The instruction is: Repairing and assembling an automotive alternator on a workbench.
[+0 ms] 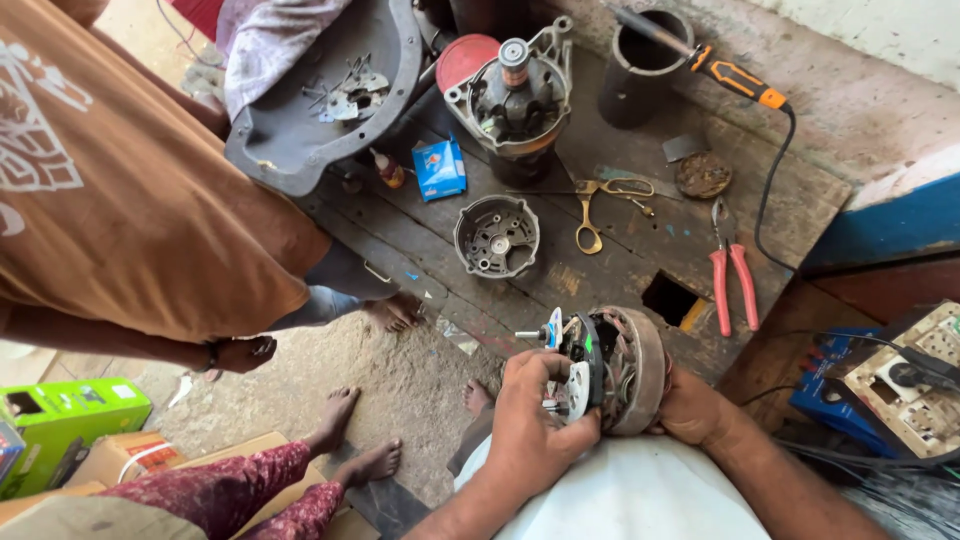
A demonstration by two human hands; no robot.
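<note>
A round alternator part with copper windings and a short shaft rests on my lap at the frame's lower middle. My left hand grips its near face, fingers curled over the white and blue fittings. My right hand cups the rim from the right side. On the wooden bench ahead lie a grey alternator end cover, another alternator housing, brass-handled scissors and red-handled pliers.
A person in a brown shirt stands at left, another person's bare feet below. A soldering iron rests on a metal pipe. A grey tray, blue packet, green box and socket board surround.
</note>
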